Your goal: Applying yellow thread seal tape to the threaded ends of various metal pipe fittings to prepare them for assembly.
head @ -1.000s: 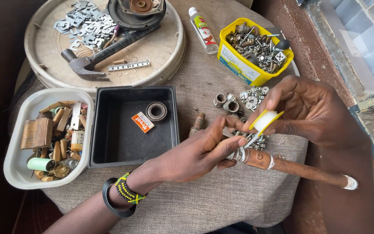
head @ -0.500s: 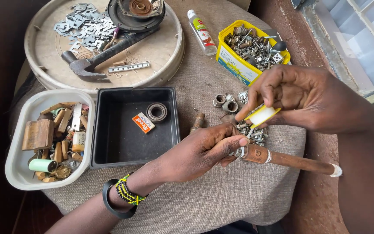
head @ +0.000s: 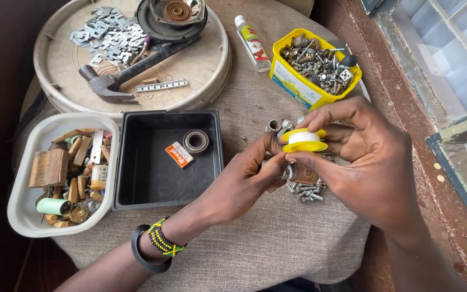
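- One tape spool [head: 304, 140], yellow flanges, white tape, gripped by right hand [head: 366, 162] fingers.
- Left hand [head: 244, 181] fingers pinch one brown threaded fitting [head: 298, 174].
- Three trays: one black tray [head: 152, 184], one white tray [head: 20, 213], one yellow tub [head: 298, 89].

Left hand [head: 244, 181] reaches in from below-left, wrist banded, fingers curled, thumb and fingertips pinched together. Right hand [head: 366, 157] comes from the right — palm down, fingers bent inward, tips meeting the left's.

One camera is sitting on the person's head, looking straight down from close by at the round cloth-covered table [head: 277, 238] and both hands.
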